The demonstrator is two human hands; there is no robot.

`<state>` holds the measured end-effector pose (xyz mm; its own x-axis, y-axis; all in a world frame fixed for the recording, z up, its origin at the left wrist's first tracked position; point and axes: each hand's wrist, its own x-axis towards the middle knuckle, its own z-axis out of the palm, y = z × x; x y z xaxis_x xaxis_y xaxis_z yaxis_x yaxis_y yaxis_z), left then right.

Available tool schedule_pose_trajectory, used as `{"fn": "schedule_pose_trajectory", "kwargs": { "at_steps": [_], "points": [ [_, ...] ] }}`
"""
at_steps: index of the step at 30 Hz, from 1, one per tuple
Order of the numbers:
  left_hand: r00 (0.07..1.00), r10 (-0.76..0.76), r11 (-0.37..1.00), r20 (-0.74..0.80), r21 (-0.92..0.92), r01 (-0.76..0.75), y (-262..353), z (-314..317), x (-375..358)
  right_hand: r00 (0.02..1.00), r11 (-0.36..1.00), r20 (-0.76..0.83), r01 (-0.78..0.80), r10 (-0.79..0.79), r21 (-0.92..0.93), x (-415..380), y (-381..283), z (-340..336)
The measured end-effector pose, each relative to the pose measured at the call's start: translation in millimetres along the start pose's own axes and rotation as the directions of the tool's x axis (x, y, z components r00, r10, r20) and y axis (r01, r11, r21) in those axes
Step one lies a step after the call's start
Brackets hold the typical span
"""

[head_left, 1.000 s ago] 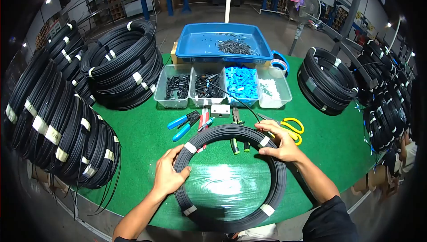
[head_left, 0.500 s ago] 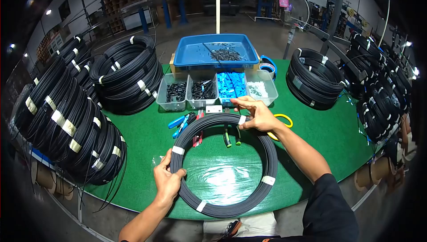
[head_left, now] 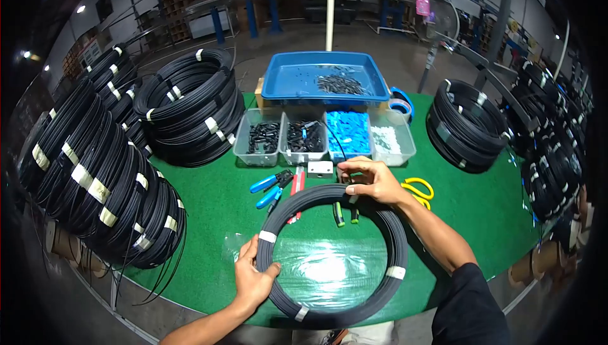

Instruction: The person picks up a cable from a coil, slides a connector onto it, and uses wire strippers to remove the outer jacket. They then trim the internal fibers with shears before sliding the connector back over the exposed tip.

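Observation:
A coil of black cable (head_left: 398,243), bound with several white tape bands, is held tilted above the front of the green table. My left hand (head_left: 254,276) is closed around the coil's left side, thumb on the inner edge. At the top of the coil, my right hand (head_left: 375,183) has its fingers and thumb pinched together beside a tape band. A loose cable end (head_left: 337,142) sticks up from those fingers toward the bins. Behind the coil lie blue-handled pliers (head_left: 266,185), a red tool (head_left: 297,181) and a green-and-black-handled tool (head_left: 339,215), partly hidden.
Clear bins hold black parts (head_left: 263,137), blue parts (head_left: 348,133) and white parts (head_left: 385,139). Behind them stands a blue tray (head_left: 285,82). Cable coils are stacked left (head_left: 95,180) and right (head_left: 465,126). Yellow-handled scissors (head_left: 419,186) lie near my right wrist.
My right fingers have closed from a spread pose into a pinch, and a loose cable end now rises from them. The view has shifted, and the coil sits slightly lower in it.

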<state>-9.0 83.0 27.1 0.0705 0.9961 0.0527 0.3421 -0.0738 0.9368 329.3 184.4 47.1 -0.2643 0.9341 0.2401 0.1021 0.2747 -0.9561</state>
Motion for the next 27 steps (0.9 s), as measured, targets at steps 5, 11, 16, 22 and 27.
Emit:
{"fn": "schedule_pose_trajectory", "kwargs": {
  "at_steps": [5,11,16,22,27],
  "points": [
    [0.977,0.194,0.924,0.086,0.318,-0.212,1.9,-25.4,20.5,0.982,0.988,-0.175,0.095,-0.073,0.125,38.8,-9.4,16.3],
    [0.875,0.478,0.838,0.081,0.255,-0.482,46.0,-49.0,149.2,0.953,0.983,-0.278,0.156,-0.123,0.097,95.4,-33.8,38.9],
    [0.687,0.523,0.414,0.504,0.554,-0.722,55.2,-53.3,272.5,0.955,0.972,-0.241,0.126,-0.173,-0.198,120.0,-29.9,43.0],
    [0.743,-0.007,-0.039,0.669,0.742,-0.669,54.2,-5.5,332.5,0.976,0.829,-0.129,0.076,-0.176,-0.555,124.5,-51.3,30.6],
    [0.657,0.009,0.139,0.753,0.65,-0.747,67.8,1.4,346.8,0.996,0.798,-0.045,0.033,-0.075,-0.601,125.3,-57.4,30.1]
  ]
}}
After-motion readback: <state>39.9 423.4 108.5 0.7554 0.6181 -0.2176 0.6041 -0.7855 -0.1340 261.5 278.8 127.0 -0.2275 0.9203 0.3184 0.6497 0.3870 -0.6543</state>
